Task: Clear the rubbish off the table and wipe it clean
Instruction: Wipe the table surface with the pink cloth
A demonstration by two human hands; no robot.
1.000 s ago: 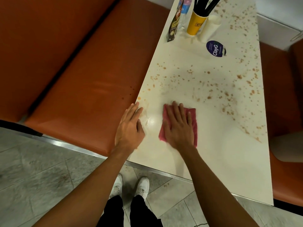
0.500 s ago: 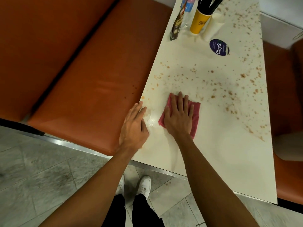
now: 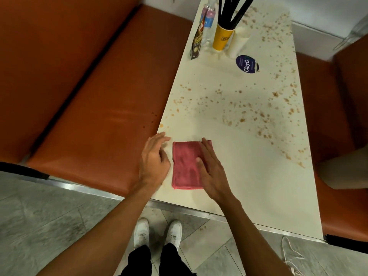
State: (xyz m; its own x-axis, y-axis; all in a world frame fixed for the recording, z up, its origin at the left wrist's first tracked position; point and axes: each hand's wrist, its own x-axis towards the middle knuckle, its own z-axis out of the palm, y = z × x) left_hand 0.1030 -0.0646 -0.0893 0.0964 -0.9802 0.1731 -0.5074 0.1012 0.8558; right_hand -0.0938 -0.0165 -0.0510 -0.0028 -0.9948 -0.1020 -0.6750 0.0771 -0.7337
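Grey tiled floor and white shoes lie nearest, orange benches on both sides of a long white table. At its near left corner lies a folded pink cloth, long axis running near to far. The right hand lies flat on the cloth's right edge, fingers straight and together. The left hand, loosely spread, holds nothing, just left of the cloth. Brown stains speckle the table beyond. Farther off: a round sticker reading "ClayG", a yellow cup of black straws, a brown packet.
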